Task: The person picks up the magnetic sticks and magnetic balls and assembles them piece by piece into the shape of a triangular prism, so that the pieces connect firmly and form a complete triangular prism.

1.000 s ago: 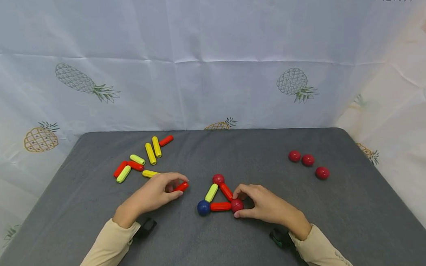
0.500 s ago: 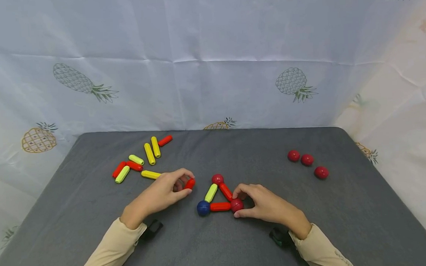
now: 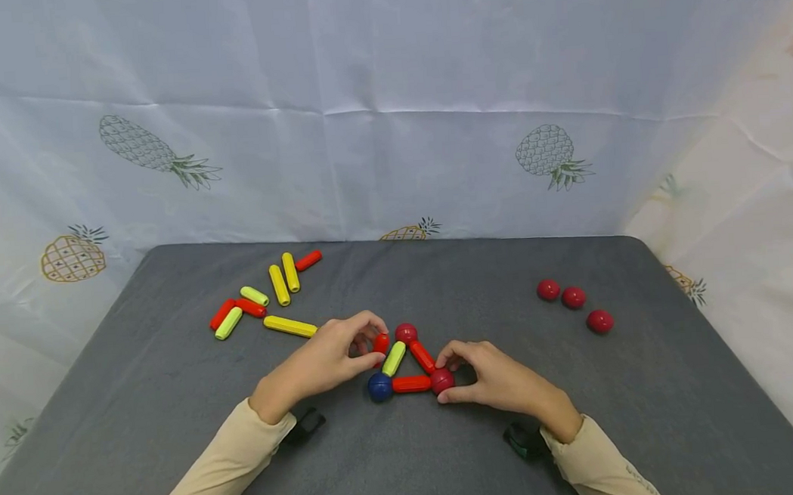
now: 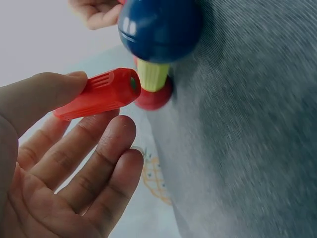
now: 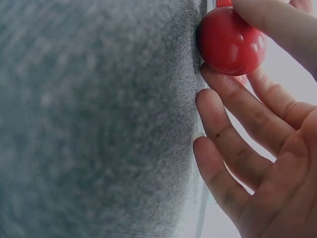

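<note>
Grey-clothed table [image 3: 409,459], pineapple-print curtain [image 3: 365,174] behind. Apparently done: one ball-and-rod triangle [image 3: 412,384], centre. Unattached: red rod [image 4: 99,96], pinched in left hand [image 3: 335,351], at triangle's ten o'clock; eight loose rods [image 3: 290,327], farther ten o'clock; three red balls [image 3: 573,297], two o'clock. Right hand [image 3: 491,378] pinches triangle's four-o'clock ball [image 3: 442,381].

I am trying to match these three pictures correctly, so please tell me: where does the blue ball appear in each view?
Head: the blue ball is below and slightly left of the picture's centre.
Left wrist: the blue ball is at the top centre, large.
Right wrist: not in it.
Shared landmark: the grey cloth, visible in all three.
</note>
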`<state>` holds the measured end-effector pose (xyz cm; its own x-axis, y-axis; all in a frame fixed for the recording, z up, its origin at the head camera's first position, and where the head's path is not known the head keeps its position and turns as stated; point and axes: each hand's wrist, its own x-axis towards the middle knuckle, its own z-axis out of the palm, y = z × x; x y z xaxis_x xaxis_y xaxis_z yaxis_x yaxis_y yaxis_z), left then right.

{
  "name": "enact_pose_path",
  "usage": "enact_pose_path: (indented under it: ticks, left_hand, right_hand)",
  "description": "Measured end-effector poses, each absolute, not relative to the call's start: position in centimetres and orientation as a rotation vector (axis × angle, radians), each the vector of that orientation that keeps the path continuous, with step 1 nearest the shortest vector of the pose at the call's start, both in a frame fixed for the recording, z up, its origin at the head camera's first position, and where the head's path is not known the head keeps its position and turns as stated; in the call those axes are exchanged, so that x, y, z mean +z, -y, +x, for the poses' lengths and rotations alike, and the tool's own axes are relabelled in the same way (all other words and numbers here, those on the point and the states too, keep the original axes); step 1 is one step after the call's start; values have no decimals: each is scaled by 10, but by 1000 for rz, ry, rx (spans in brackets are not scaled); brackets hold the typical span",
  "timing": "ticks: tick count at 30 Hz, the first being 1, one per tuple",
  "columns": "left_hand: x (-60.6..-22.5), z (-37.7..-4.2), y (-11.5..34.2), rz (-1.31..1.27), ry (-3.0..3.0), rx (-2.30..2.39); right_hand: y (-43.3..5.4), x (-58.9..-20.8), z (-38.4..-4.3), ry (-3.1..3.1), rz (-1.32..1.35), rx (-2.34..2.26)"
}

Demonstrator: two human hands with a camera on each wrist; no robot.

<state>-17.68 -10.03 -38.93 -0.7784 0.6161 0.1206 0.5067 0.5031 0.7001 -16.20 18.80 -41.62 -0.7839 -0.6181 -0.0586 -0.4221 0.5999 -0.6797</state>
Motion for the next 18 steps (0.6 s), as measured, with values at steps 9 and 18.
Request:
enact_pose_path:
  ticks: [9, 18]
  left_hand:
    - [-390, -176, 84, 1082, -2566, 1167]
    - [-391, -173, 66, 1162, -2534, 1189]
  right_hand:
    - [-188, -416, -162, -2514, -844, -1028]
    - [-189, -417, -162, -2523, -860, -1023]
